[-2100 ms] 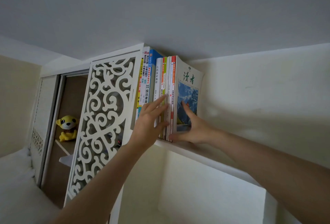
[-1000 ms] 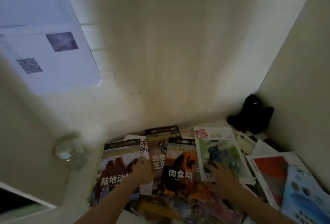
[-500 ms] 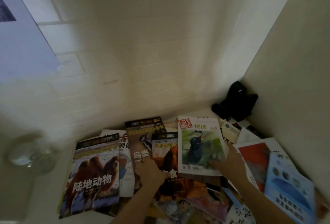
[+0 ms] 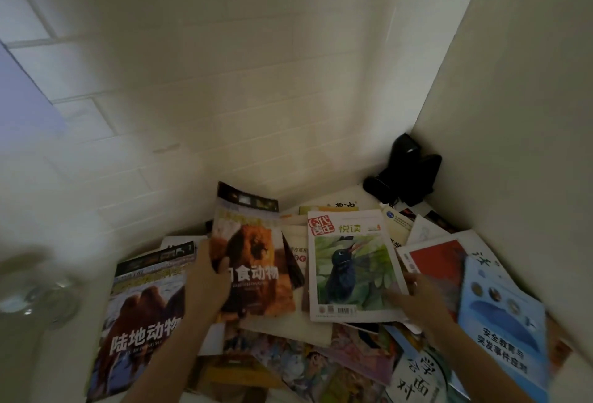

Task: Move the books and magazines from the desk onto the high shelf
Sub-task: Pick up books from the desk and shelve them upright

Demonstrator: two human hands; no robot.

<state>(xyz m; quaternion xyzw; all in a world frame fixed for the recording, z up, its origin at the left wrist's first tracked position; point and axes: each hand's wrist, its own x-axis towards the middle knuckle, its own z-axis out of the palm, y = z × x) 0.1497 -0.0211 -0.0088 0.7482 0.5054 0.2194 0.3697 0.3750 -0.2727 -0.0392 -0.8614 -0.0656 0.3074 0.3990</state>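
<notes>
Magazines: a loose, overlapping spread covers the counter (image 4: 359,197) in the corner where two walls meet; none is on the high shelf, which is out of view.
Lion magazine (image 4: 253,261): tilted up off the pile, top edge raised toward the wall, apparently being lifted out for the next trip.
Left hand (image 4: 205,287): grip clenched on the lion magazine's left edge, thumb on the cover and fingers behind, probably so the thin cover does not flop.
Right hand (image 4: 414,296): blurred; it lies at the lower right corner of the bird magazine (image 4: 349,261), and I cannot tell whether it grasps that corner or only presses on it. It may be steadying it or gathering it as a second item.
Camel magazine (image 4: 141,322): flat, just left of the left forearm, untouched.
Blue booklet (image 4: 503,335): at the right edge, partly over a red-covered one.
Black object (image 4: 407,174): stands in the far corner, well apart from both hands.
Progress: judging by the pile, much remains to be carried.
</notes>
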